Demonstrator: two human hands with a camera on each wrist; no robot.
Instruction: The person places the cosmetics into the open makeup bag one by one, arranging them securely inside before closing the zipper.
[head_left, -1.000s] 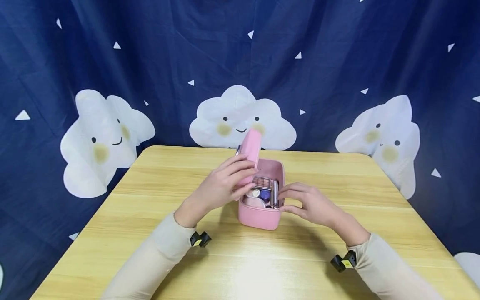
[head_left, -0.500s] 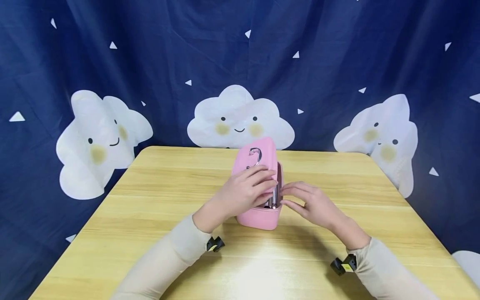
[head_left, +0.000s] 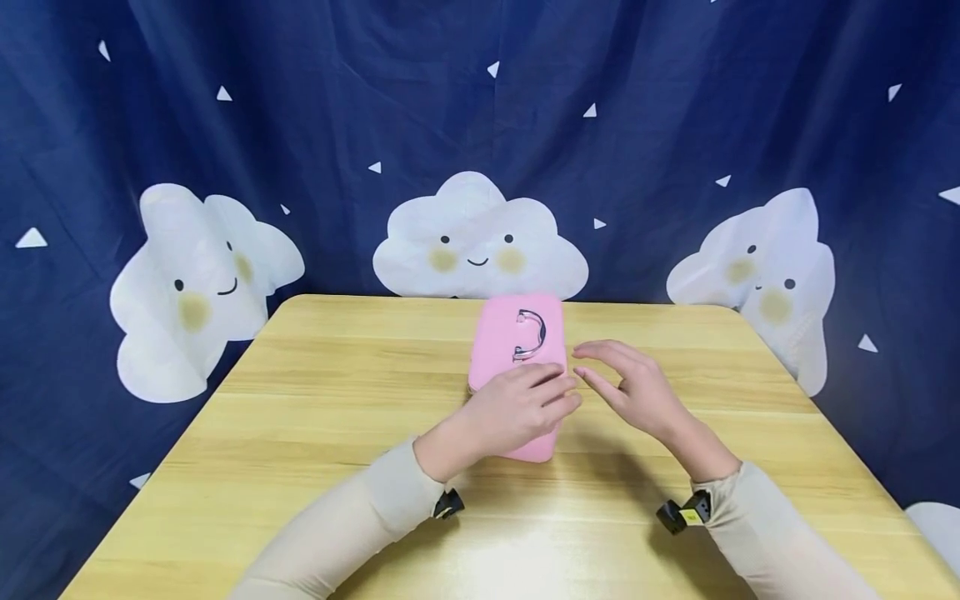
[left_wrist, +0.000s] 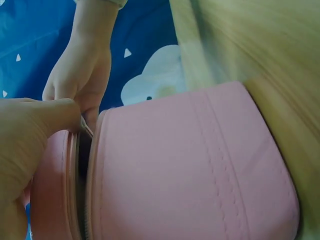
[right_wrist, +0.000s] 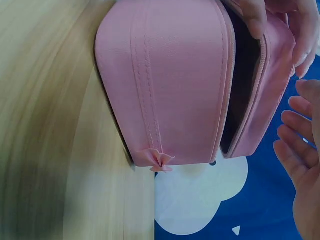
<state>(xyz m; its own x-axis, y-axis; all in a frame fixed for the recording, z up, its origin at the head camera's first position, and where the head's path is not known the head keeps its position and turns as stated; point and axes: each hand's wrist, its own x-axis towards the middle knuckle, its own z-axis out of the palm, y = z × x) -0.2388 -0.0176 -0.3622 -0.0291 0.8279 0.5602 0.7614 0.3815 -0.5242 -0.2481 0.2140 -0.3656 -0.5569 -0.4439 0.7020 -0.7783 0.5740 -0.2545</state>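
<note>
A pink makeup case (head_left: 498,342) stands on the table, its lid lowered and a silver handle (head_left: 534,333) on top. My left hand (head_left: 517,408) lies over the lid's near part. In the right wrist view its fingers are over the lid (right_wrist: 272,75), with the thumb at the lid's zipped edge. A dark gap still parts lid and body (left_wrist: 155,165), hiding the contents. To the right of the case, my right hand (head_left: 637,387) hovers with fingers spread and slightly bent, holding nothing.
The wooden table (head_left: 337,375) extends around the case on all sides. Behind it hangs a dark blue curtain (head_left: 322,125) with white clouds and small triangles. Each sleeve carries a black wrist camera (head_left: 682,512).
My left hand has swung the lid over to the right and down onto the case, covering the cosmetics inside. My right hand has drawn slightly away from the case's right side.
</note>
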